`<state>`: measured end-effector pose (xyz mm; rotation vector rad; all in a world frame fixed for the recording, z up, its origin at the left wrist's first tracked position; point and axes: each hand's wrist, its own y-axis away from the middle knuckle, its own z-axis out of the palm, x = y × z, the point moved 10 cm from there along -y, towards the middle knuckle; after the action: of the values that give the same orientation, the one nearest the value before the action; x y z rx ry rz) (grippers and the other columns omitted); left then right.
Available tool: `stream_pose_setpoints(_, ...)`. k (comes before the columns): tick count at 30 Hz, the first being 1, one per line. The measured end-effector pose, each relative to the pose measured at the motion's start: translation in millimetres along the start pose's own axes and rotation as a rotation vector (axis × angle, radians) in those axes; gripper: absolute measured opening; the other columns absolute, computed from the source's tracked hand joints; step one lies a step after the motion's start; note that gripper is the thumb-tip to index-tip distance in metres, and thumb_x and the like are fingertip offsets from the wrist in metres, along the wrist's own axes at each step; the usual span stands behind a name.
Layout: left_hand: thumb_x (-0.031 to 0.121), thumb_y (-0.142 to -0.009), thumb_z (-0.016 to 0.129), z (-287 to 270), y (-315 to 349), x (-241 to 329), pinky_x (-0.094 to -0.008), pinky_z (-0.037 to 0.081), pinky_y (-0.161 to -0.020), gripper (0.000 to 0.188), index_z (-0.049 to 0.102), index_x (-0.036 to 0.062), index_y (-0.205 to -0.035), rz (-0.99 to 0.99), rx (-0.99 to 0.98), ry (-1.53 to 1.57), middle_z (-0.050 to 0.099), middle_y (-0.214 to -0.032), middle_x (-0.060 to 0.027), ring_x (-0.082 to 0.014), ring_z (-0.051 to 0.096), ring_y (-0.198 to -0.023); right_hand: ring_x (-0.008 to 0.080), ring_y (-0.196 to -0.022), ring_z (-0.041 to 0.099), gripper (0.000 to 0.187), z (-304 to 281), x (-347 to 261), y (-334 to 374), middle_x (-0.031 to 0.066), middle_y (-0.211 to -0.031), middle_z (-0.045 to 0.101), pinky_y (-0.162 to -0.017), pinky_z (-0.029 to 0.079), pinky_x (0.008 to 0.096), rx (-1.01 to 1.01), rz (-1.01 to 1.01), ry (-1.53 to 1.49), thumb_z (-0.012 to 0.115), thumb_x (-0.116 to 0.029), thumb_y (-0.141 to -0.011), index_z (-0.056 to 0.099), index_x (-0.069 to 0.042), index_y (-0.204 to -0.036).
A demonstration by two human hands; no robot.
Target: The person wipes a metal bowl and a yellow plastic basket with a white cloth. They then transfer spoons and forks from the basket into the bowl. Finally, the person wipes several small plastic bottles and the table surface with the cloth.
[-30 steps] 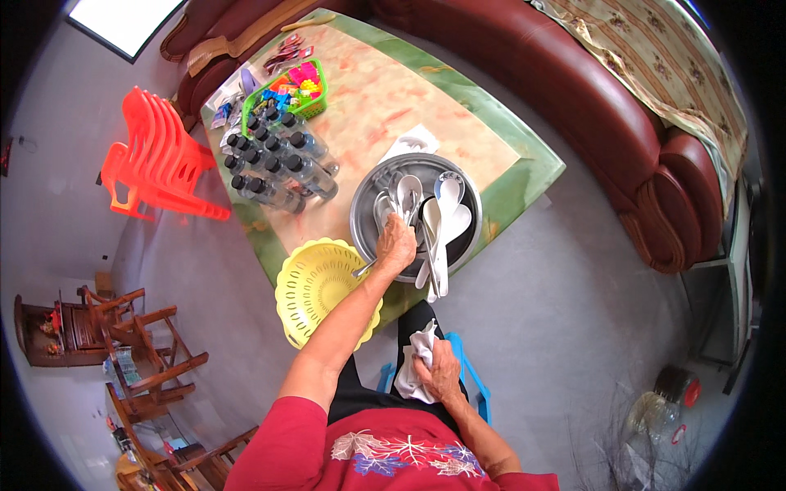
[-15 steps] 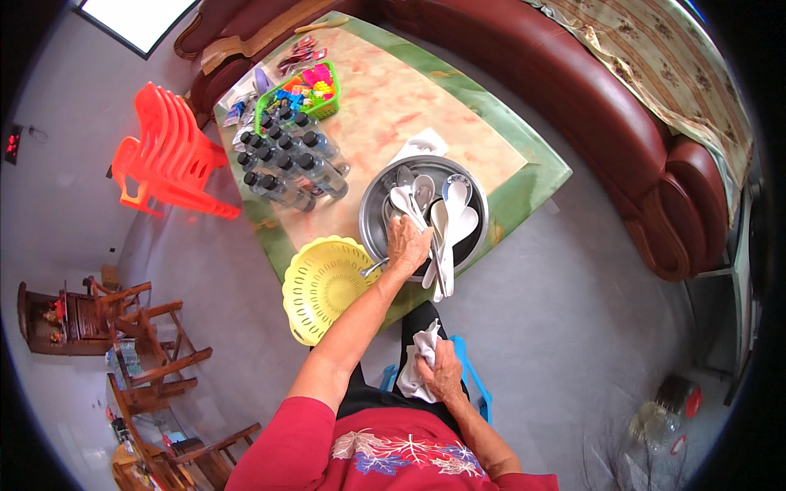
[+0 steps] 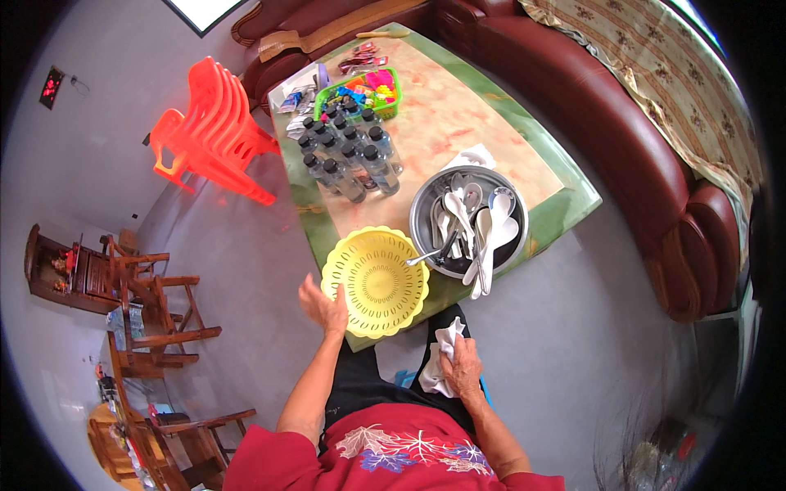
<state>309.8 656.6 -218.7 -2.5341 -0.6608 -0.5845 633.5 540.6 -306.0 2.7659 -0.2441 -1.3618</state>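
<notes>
The yellow plastic colander [image 3: 380, 285] sits at the table's near edge, with nothing inside it. Beside its left rim is my left hand [image 3: 324, 304], fingers apart and holding nothing; whether the thumb touches the rim I cannot tell. Over my lap, my right hand [image 3: 463, 367] is closed round a crumpled white cloth [image 3: 436, 375]. To the right of the colander stands a round metal basin [image 3: 519, 245] of white and metal spoons [image 3: 458, 214]. Several long white handles [image 3: 485, 270] stick out over its near rim, and one metal handle reaches toward the colander.
Clear bottles with black caps [image 3: 352, 159] crowd the table's left side. Behind them is a green basket [image 3: 399, 96] of colourful small items. A white cloth or paper [image 3: 471, 157] lies behind the basin. Stacked orange chairs [image 3: 214, 135] stand left; a dark red sofa [image 3: 565, 90] lines the far side.
My left hand has left the spoons in the basin and moved left to the colander's outer side. My right hand still grips the cloth. The whole view has shifted.
</notes>
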Motion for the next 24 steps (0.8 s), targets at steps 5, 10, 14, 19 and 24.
stream_pose_setpoints(5,0.014,-0.079,0.068,87.2,74.6,-111.2,-0.0366,0.055,-0.052,0.047,0.045,0.0037,-0.119,-0.78,-0.547,0.996,0.059,-0.106,-0.013,-0.0264,0.065,-0.079,0.037,-0.084,0.055,0.046,8.0,-11.5,1.3,0.0164,-0.091,0.05,-0.067,0.046,0.0459,-0.022,-0.043,0.087,0.066,-0.022,-0.077,0.051,-0.009,-0.118)
stream_pose_setpoints(10,0.001,-0.078,0.061,101.6,97.9,-98.6,-0.0515,0.057,-0.067,0.045,0.047,0.0056,-0.12,-0.987,-0.638,1.174,0.058,-0.112,-0.0173,-0.0337,0.063,-0.094,0.037,-0.084,0.054,0.043,11.2,-18.8,6.9,0.0162,-0.09,0.049,-0.066,0.045,0.0462,-0.006,-0.092,0.113,0.065,-0.022,-0.078,0.052,-0.01,-0.117)
stream_pose_setpoints(14,-0.005,-0.07,0.05,109.9,118.8,-113.4,-0.0581,0.052,-0.079,0.052,0.046,0.0044,-0.121,-1.246,-0.668,1.328,0.054,-0.117,-0.0186,-0.0383,0.06,-0.101,0.0375,-0.083,0.054,0.041,13.2,-26.3,8.2,0.017,-0.091,0.05,-0.067,0.046,0.0464,0.036,-0.067,0.128,0.065,-0.023,-0.078,0.053,-0.012,-0.116)
stream_pose_setpoints(19,-0.004,-0.068,0.046,68.7,100.8,-119.1,-0.0534,0.053,-0.08,0.056,0.044,0.0004,-0.124,-0.96,-0.639,1.446,0.054,-0.114,-0.0177,-0.0353,0.059,-0.1,0.0415,-0.088,0.054,0.036,14.8,-12.4,13.2,0.0206,-0.095,0.051,-0.074,0.044,0.0469,0.046,0.072,-0.001,0.062,-0.027,-0.081,0.049,-0.007,-0.109)
stream_pose_setpoints(24,-0.006,-0.073,0.046,-5.0,97.4,-111.8,-0.0378,0.052,-0.084,0.052,0.043,-0.0044,-0.124,-0.737,-0.535,1.387,0.055,-0.114,-0.0136,-0.0242,0.059,-0.101,0.0374,-0.096,0.052,0.043,-11.1,-105.1,-6.5,0.0201,-0.101,0.051,-0.083,0.043,0.0427,0.077,-0.158,-0.274,0.061,-0.019,-0.078,0.051,-0.004,-0.117)
